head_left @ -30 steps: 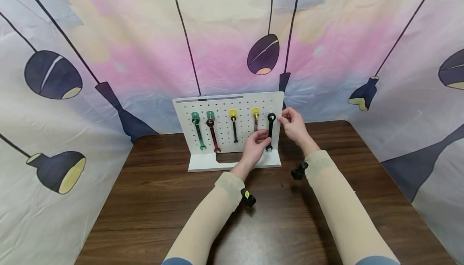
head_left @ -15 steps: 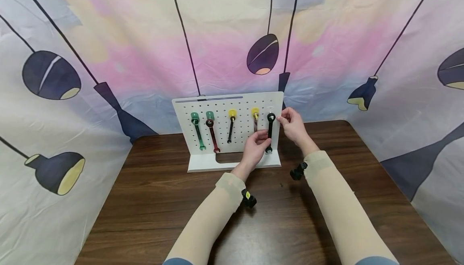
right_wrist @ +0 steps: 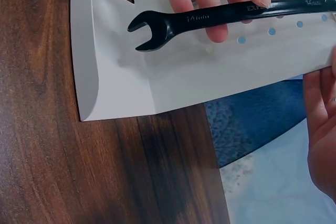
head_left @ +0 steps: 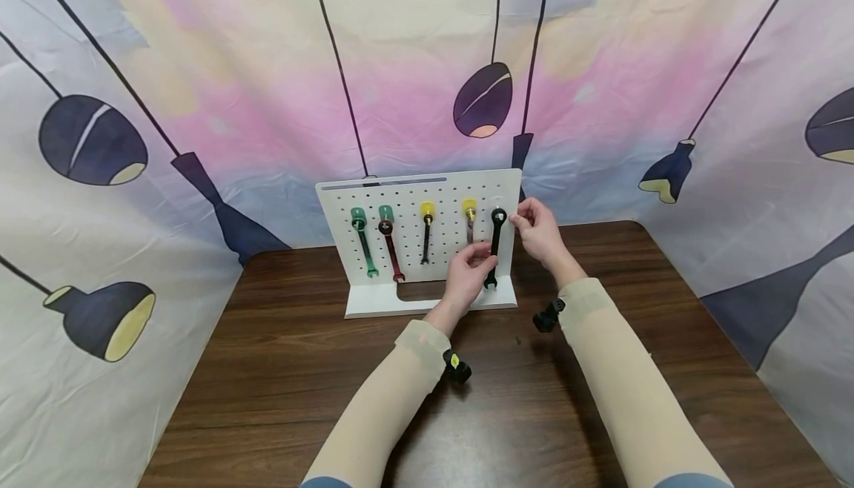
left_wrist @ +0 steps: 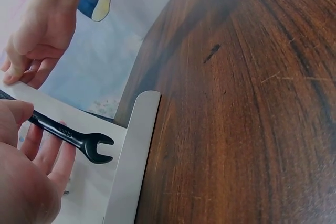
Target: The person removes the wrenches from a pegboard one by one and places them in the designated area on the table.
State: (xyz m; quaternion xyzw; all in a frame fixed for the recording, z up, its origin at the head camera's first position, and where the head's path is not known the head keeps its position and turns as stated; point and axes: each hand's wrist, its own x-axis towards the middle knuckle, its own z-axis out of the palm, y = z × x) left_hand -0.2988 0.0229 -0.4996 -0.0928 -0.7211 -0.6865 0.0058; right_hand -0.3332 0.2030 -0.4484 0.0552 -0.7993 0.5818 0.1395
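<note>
My left hand [head_left: 469, 274] pinches the shaft of a black combination wrench [head_left: 497, 239] between thumb and fingers. The wrench's ring end lies at a clear hook near the right edge of the white pegboard [head_left: 414, 258]. In the right wrist view the open jaw end of the black wrench [right_wrist: 210, 17] points away from the fingers, its shaft marked 14mm. My right hand [head_left: 542, 232] grips the board's right edge between thumb and fingers. The left wrist view shows my left hand [left_wrist: 26, 171] below the wrench [left_wrist: 68, 132] and my right hand [left_wrist: 44, 40] above.
A green wrench [head_left: 364, 245], a dark red wrench [head_left: 392, 251] and a small dark wrench [head_left: 427, 239] hang left of my hands. Another wrench [head_left: 470, 228], partly hidden behind my left hand, hangs from a yellow hook. The board stands on a brown wooden table [head_left: 287, 369] before a patterned cloth.
The black wrench's lower end has shifted slightly down and left, with my left hand moving a little along. The small dark wrench has swung on its hook. My right hand stays at the edge.
</note>
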